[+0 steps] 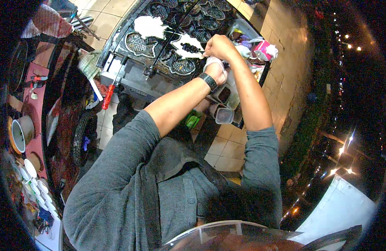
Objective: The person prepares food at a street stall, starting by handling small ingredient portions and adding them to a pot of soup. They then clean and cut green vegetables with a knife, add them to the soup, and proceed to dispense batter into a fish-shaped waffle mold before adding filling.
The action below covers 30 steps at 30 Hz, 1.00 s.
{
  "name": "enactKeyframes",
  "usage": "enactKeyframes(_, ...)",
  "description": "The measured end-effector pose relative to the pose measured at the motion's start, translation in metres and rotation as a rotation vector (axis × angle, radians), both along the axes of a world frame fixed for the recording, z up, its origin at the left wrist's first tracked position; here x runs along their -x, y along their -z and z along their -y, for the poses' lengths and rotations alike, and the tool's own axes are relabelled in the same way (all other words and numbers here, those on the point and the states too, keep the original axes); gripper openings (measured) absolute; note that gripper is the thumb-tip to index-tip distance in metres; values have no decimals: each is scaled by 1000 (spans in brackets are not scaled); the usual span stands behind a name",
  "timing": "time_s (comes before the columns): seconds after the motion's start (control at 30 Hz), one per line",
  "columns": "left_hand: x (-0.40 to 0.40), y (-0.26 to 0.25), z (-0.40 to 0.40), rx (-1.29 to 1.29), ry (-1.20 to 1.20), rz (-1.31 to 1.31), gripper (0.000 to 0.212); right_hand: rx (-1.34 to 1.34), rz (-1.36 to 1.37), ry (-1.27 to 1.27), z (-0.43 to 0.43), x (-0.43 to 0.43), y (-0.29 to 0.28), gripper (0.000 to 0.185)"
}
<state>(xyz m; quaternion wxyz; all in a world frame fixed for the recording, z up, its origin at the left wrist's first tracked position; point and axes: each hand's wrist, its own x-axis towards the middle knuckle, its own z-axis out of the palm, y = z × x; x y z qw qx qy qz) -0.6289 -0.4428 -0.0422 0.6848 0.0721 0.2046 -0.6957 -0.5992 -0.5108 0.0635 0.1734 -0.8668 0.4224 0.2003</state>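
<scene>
Fish-shaped cast-iron moulds (139, 45) lie on the cooking stand in front of me. White batter (150, 27) fills one mould and spreads past its edge. To its right, another batter-covered mould (183, 40) bears a strip of dark filling (190, 48). My right hand (219, 47) pinches a thin tool at the right end of that filling. Just below it, my left hand (217, 71), with a dark band on the wrist, is closed on a white wrapped thing, largely hidden by my fingers and right hand. A mould (179, 65) nearest me shows bare, patterned metal.
A red-handled tool (108, 96) hangs at the stand's front left, near a checked cloth (90, 64). Plastic containers (224, 115) and a pink carton with tissue (264, 51) line the right side. A pot (22, 133) and white cups (39, 191) stand far left.
</scene>
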Motion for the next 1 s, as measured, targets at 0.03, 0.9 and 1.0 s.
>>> enactKeyframes(0.03,1,-2,-2,-11,5,11,21,2,0,4,1,2,3,24)
enactKeyframes(0.9,-155,-148,-110,589,414,1331,36,220,462,586,191,163,69,60)
enactKeyframes(1.0,-195,-146,-147,444,450,1362,28,250,152,394,220,162,124,65)
